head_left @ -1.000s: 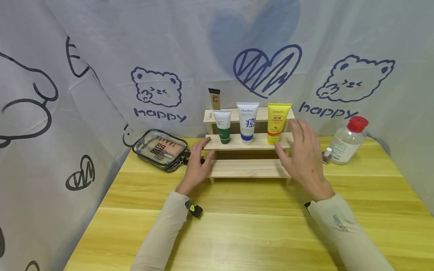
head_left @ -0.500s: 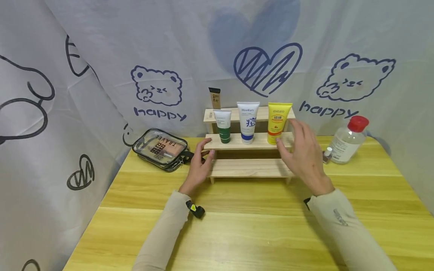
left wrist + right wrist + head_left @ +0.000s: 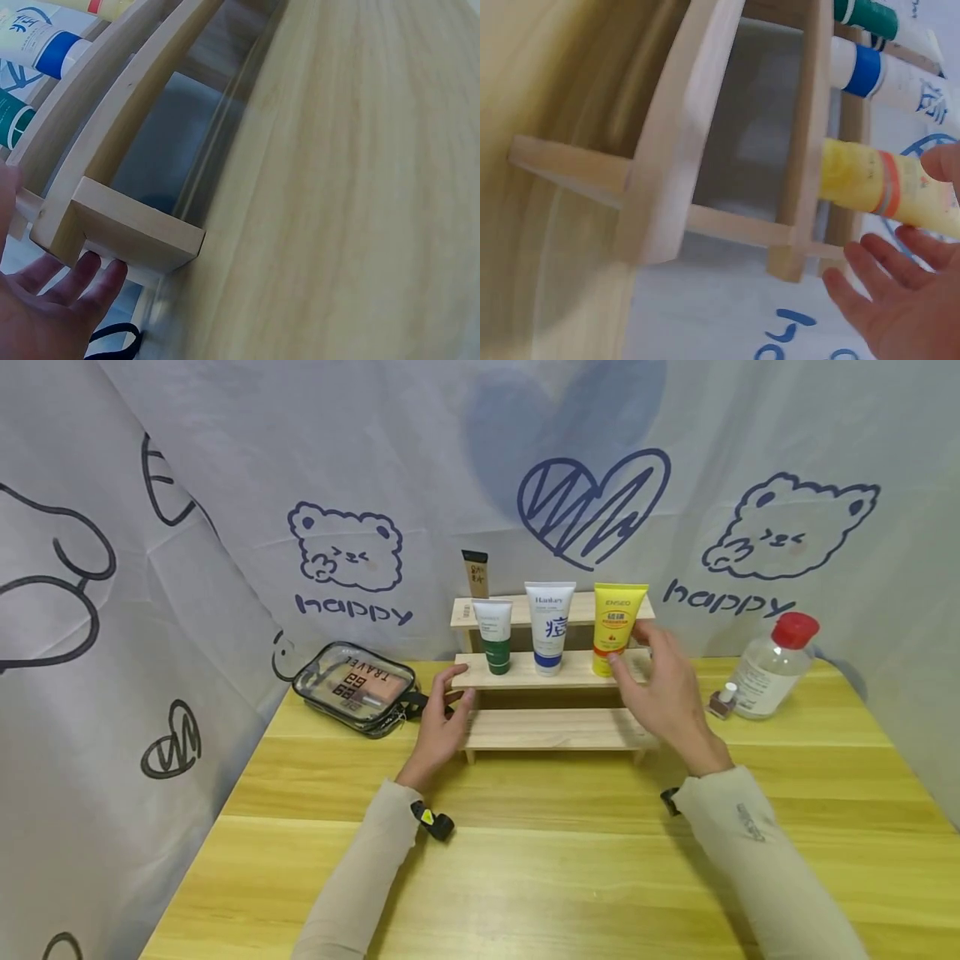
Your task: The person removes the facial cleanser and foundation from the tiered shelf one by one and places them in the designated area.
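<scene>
A yellow squeeze tube (image 3: pixel 618 625) stands cap down on the middle step of a wooden tiered rack (image 3: pixel 551 727). My right hand (image 3: pixel 663 689) is at its right side, thumb overlapping its front and index fingertip by its edge. In the right wrist view the other fingers are spread, apart from the tube; firm contact cannot be told. My left hand (image 3: pixel 442 722) is at the rack's left end, fingertips touching the side support in the left wrist view. Left of the yellow tube stand a white-and-blue tube (image 3: pixel 549 625) and a white-and-green tube (image 3: pixel 493 635).
A beige tube (image 3: pixel 476 575) with a black end stands behind, on the top step. Left of the rack lies a clear travel pouch (image 3: pixel 356 689). To the right are a red-capped bottle (image 3: pixel 772 672) and a small dark nail-polish bottle (image 3: pixel 723 700). Patterned cloth hangs behind.
My right hand has moved slightly left and closer around the yellow tube, its thumb now over the tube's front. My left hand has stayed at the rack's left end.
</scene>
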The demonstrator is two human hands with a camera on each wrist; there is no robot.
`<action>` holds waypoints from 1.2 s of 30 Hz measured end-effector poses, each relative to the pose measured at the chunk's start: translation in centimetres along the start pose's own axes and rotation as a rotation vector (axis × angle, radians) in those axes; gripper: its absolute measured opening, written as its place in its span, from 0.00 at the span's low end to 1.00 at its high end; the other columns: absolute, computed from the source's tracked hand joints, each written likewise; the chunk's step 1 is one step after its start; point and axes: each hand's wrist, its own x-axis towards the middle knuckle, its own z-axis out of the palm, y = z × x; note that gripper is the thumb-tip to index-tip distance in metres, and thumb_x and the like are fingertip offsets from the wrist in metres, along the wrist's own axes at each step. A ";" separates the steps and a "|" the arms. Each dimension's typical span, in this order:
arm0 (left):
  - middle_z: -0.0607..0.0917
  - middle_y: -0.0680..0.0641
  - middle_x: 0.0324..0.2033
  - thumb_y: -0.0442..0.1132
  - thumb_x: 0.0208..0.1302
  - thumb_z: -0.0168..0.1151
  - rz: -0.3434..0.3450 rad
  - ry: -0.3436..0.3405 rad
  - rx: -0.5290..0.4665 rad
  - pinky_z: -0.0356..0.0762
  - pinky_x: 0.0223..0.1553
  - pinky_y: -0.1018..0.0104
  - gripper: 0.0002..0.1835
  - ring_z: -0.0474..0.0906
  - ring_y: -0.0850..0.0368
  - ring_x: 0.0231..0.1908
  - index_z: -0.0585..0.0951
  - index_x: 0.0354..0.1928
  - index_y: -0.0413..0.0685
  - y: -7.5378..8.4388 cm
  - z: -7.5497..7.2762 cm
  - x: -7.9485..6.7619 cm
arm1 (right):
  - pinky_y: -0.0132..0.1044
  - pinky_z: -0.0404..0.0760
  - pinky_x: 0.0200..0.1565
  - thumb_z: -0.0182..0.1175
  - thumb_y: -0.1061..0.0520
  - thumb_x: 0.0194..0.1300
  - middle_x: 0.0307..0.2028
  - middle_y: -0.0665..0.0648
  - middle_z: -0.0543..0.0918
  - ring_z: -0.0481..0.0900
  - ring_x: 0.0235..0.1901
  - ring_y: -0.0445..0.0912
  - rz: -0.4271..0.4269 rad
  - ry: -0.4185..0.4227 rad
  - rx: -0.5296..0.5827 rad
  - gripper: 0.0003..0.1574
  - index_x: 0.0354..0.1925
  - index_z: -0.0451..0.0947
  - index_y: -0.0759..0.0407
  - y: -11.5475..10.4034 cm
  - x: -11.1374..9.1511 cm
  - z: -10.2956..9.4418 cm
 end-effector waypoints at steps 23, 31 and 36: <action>0.65 0.43 0.82 0.43 0.88 0.54 -0.025 -0.023 0.016 0.77 0.70 0.36 0.25 0.77 0.32 0.72 0.66 0.80 0.59 0.1 -0.2 0.0 | 0.58 0.71 0.78 0.56 0.50 0.86 0.75 0.68 0.74 0.73 0.77 0.62 0.153 -0.148 0.383 0.37 0.83 0.60 0.62 0.9 1.9 1.1; 0.65 0.42 0.81 0.44 0.87 0.55 -0.035 -0.026 0.007 0.77 0.70 0.35 0.25 0.76 0.33 0.73 0.66 0.80 0.61 0.3 -0.2 0.0 | 0.57 0.71 0.79 0.56 0.48 0.86 0.76 0.66 0.75 0.74 0.76 0.60 0.163 -0.160 0.366 0.36 0.81 0.62 0.61 0.8 1.9 0.9; 0.66 0.40 0.80 0.44 0.88 0.54 -0.048 -0.033 0.005 0.78 0.70 0.37 0.25 0.76 0.33 0.73 0.66 0.80 0.61 0.4 -0.3 0.0 | 0.59 0.71 0.79 0.56 0.45 0.87 0.76 0.65 0.75 0.73 0.77 0.60 0.156 -0.179 0.350 0.38 0.83 0.60 0.59 0.8 1.5 0.2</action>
